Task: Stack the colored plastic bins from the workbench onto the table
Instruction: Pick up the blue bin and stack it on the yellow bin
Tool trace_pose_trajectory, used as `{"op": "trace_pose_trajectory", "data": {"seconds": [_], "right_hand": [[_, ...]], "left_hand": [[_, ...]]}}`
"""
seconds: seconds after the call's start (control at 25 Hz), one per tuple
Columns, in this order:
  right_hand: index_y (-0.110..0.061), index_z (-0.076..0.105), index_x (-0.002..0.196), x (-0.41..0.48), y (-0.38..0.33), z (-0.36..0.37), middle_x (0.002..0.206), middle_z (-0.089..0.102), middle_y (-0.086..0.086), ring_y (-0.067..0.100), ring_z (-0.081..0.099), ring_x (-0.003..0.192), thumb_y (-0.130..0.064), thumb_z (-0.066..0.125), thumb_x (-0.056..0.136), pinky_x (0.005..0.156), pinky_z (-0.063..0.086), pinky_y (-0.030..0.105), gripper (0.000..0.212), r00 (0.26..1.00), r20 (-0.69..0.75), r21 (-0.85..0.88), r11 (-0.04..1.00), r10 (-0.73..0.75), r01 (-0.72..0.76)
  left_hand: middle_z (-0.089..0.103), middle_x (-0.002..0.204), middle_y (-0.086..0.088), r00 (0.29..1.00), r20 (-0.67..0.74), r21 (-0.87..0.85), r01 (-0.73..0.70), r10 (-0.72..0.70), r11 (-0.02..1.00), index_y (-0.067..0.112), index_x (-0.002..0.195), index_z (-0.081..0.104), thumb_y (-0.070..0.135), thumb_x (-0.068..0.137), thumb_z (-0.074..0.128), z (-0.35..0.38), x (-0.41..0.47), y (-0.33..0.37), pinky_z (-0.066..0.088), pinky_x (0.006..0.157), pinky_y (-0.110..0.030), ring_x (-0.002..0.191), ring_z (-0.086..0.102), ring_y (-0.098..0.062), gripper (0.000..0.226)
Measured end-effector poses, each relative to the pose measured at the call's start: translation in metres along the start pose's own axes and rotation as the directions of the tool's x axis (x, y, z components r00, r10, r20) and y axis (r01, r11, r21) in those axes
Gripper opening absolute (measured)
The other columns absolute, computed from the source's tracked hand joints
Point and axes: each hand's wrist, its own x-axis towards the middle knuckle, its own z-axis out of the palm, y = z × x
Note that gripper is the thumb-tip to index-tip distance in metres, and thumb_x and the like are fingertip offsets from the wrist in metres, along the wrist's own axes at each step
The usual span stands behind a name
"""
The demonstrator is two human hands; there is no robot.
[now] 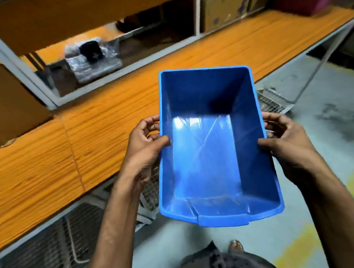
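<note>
A blue plastic bin (213,152) hangs in the air in front of me, empty, its open top facing the camera. My left hand (144,145) grips its left rim, thumb inside the wall and fingers curled outside. My right hand (284,141) grips the right rim the same way. The bin is over the front edge of the orange workbench (91,141) and the grey floor. No other colored bin is in view.
A grey-framed shelf (27,79) stands on the workbench with a plastic-wrapped bundle (93,58) inside and cardboard boxes (223,8) further right. Wire mesh baskets (55,240) sit under the bench. The concrete floor (324,147) opens to the right.
</note>
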Motion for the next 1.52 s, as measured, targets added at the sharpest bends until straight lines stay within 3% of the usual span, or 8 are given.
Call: {"op": "trace_pose_trajectory", "data": {"seconds": [0.2,0.36,0.52,0.84,1.0,1.28,1.44,1.52], "right_hand": [[-0.026,0.064,0.099,0.045,0.002,-0.151,0.091,0.066,-0.005,0.001,0.064,0.060,0.026,0.049,0.078,0.049,0.050,0.019,0.058,0.972,-0.231,0.008,1.000,0.028,-0.027],[-0.020,0.066,0.096,0.088,0.008,-0.247,0.081,0.067,-0.001,0.005,0.062,0.054,0.019,0.052,0.077,0.043,0.045,0.015,0.046,0.922,-0.365,0.103,0.990,0.128,-0.097],[-0.009,0.067,0.112,0.131,0.029,-0.317,0.063,0.069,-0.008,0.004,0.059,0.045,0.006,0.060,0.072,0.051,0.049,0.022,0.043,0.864,-0.456,0.107,0.977,0.214,-0.186],[-0.013,0.058,0.117,0.218,0.038,-0.416,0.095,0.062,-0.002,-0.005,0.063,0.050,0.019,0.061,0.078,0.043,0.049,0.018,0.051,0.761,-0.641,-0.005,0.991,0.101,-0.136],[-0.016,0.058,0.120,0.279,0.019,-0.466,0.098,0.060,-0.005,-0.010,0.063,0.054,0.020,0.063,0.077,0.045,0.048,0.015,0.056,0.726,-0.686,-0.030,0.994,0.059,-0.109],[-0.011,0.060,0.109,0.405,-0.013,-0.585,0.085,0.064,0.001,0.002,0.064,0.048,0.021,0.059,0.079,0.042,0.052,0.021,0.044,0.706,-0.681,0.109,0.981,0.193,-0.163],[-0.007,0.068,0.085,0.491,-0.023,-0.682,0.072,0.065,0.013,0.031,0.061,0.068,0.018,0.051,0.072,0.062,0.060,0.038,0.033,0.782,-0.513,0.168,0.935,0.354,-0.312],[-0.001,0.069,0.100,0.531,-0.035,-0.726,0.089,0.066,0.017,0.037,0.063,0.078,0.010,0.056,0.061,0.071,0.061,0.053,0.043,0.796,-0.450,0.150,0.913,0.405,-0.380]], "left_hand": [[0.067,0.096,0.000,0.983,0.184,0.064,0.015,-0.027,0.998,0.002,0.131,0.062,-0.020,0.080,0.063,0.175,0.044,-0.013,0.053,0.058,-0.018,0.074,0.063,-0.011,0.056],[0.067,0.084,-0.003,0.939,0.324,0.105,0.085,-0.115,0.991,0.005,0.123,0.067,-0.015,0.084,0.063,0.296,0.080,-0.015,0.044,0.044,-0.011,0.052,0.062,0.003,0.044],[0.073,0.070,0.003,0.897,0.411,0.243,0.065,-0.164,0.968,0.013,0.099,0.078,0.001,0.071,0.066,0.394,0.123,-0.037,0.052,0.065,-0.025,0.064,0.066,-0.013,0.033],[0.062,0.114,-0.017,0.802,0.595,0.292,-0.149,-0.057,0.945,0.014,0.134,0.059,-0.013,0.080,0.066,0.554,0.201,-0.071,0.054,0.060,-0.016,0.074,0.063,-0.004,0.060],[0.057,0.100,-0.001,0.780,0.626,0.249,-0.171,-0.023,0.953,0.014,0.134,0.055,-0.016,0.084,0.060,0.636,0.239,-0.048,0.056,0.061,-0.015,0.065,0.064,0.009,0.058],[0.067,0.097,-0.006,0.748,0.649,0.366,-0.142,-0.143,0.920,0.013,0.122,0.064,-0.008,0.083,0.064,0.799,0.335,-0.024,0.061,0.079,-0.043,0.079,0.066,-0.015,0.044],[0.072,0.091,-0.004,0.718,0.625,0.467,-0.028,-0.308,0.884,0.012,0.109,0.068,0.000,0.083,0.066,0.903,0.385,-0.024,0.058,0.057,-0.024,0.075,0.067,-0.015,0.029],[0.073,0.093,-0.006,0.712,0.601,0.463,0.060,-0.363,0.884,0.012,0.101,0.071,0.000,0.083,0.067,0.950,0.405,-0.023,0.058,0.055,-0.022,0.078,0.069,-0.017,0.022]]}}
